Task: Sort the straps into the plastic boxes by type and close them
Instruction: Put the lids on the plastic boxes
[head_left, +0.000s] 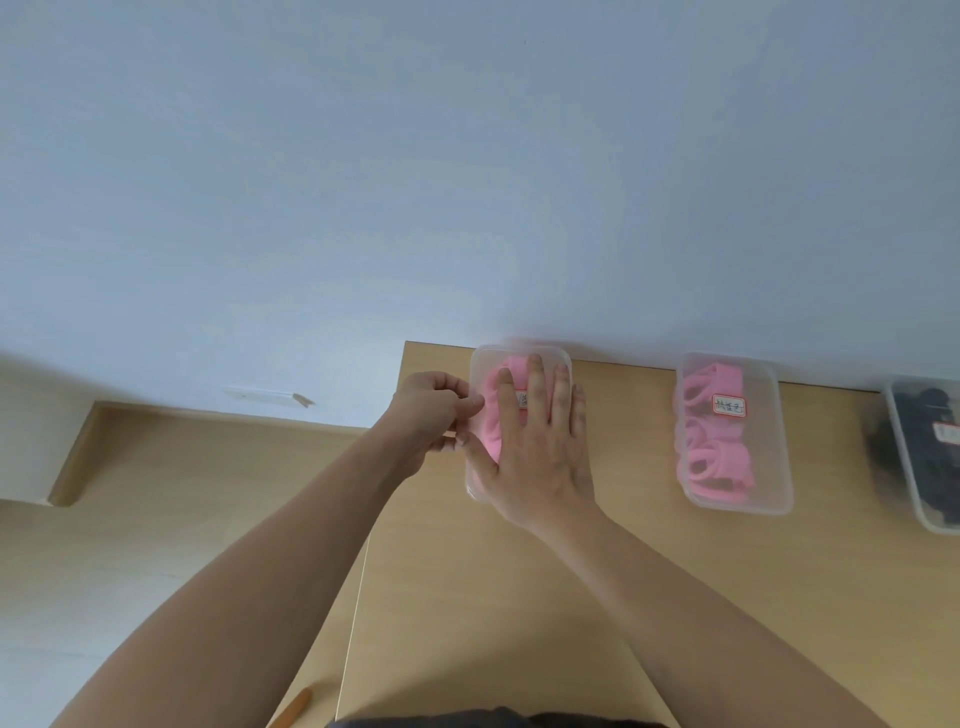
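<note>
Three clear plastic boxes stand in a row at the table's far edge. The left box holds pink straps and has a lid with a label on it. My right hand lies flat on that lid with its fingers spread and straight. My left hand is at the box's left side, with its curled fingers pinching the rim. The middle box is lidded, labelled and filled with pink looped straps. The right box, cut off by the frame, holds black straps.
The wooden table stands against a pale blue wall. Its left edge runs just left of my left arm. Wood floor lies below on the left, with an orange stick-like object on it near the bottom.
</note>
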